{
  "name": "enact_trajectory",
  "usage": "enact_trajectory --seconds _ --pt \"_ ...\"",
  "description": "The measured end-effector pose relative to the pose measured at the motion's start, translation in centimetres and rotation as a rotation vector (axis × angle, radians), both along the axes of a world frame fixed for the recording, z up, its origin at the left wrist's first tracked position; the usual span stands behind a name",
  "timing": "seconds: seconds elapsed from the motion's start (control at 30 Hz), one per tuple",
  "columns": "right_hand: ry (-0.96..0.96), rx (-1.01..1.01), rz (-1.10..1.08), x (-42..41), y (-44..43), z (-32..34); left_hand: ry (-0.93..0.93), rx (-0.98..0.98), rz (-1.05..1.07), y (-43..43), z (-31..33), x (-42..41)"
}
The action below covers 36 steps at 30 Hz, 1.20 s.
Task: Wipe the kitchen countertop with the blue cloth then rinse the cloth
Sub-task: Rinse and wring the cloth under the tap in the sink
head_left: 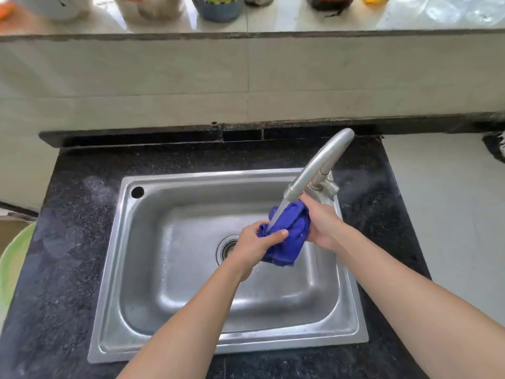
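The blue cloth (pixel 289 233) is bunched up over the steel sink (pixel 153 269), held between both hands directly under the mouth of the faucet (pixel 317 165). A thin stream of water (pixel 277 214) falls from the spout onto the upper folds; where it lands is partly masked by the cloth itself. The left hand (pixel 255 247) is closed around the cloth's lower left part, thumb laid across the front, the other fingers tucked behind the fabric and out of sight. The right hand (pixel 321 222) clasps the cloth's right side, seen from its back, so its fingers and palm are hidden and only the curled grip can be read. A ragged corner of cloth hangs free below the left hand's thumb.

Just behind the left hand, the drain (pixel 228 248) is half covered by the wrist. The faucet's base sits right behind the right hand, and its handle is hard to make out. Beyond both hands, at the basin's far left corner, is a dark overflow hole (pixel 137 192). The sink is set in a dark speckled countertop (pixel 71 242) with pale smears on it. Far to the left of the hands, a green basin (pixel 12 266) is cut off by the edge. On the ledge (pixel 246 34) above the tiled wall stand jars and containers (pixel 218 8), only their bottoms in view.
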State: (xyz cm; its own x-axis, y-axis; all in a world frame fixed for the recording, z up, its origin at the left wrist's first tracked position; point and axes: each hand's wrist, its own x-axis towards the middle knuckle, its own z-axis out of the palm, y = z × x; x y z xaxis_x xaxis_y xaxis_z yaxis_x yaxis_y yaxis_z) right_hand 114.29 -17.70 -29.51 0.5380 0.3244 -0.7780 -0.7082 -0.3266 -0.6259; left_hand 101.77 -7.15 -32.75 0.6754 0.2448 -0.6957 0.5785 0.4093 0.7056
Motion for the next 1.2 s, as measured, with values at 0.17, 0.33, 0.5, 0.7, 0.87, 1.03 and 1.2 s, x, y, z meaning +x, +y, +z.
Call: enact_trajectory --seconds 0.17,0.33,0.5,0.7,0.87,1.03,1.2 --pt "0.052 0.031 0.141 0.3 -1.6 -2.8 0.054 -0.177 0.424 0.8 -3.2 0.3" --pt "0.063 0.066 0.116 -0.8 -3.0 -5.3 -0.004 -0.317 0.335 0.6 -3.7 0.3" --pt "-0.086 0.001 0.135 -0.6 -2.2 -5.8 -0.080 -0.262 0.297 -0.8 -4.3 0.5" --pt "-0.121 0.102 0.061 -2.1 -0.9 -5.2 -0.169 -0.324 0.393 -0.4 -3.9 1.1" --pt "0.036 0.159 -0.374 -1.5 -0.1 -5.6 -0.114 -0.281 0.598 -0.3 -4.0 1.7" --pt "0.208 0.358 -0.093 -2.9 -0.4 -5.2 -0.065 -0.306 0.662 0.3 -3.1 2.5" --pt "0.194 0.464 -0.134 -1.5 -0.8 -4.9 0.010 -0.279 0.704 1.3 -3.8 2.4"
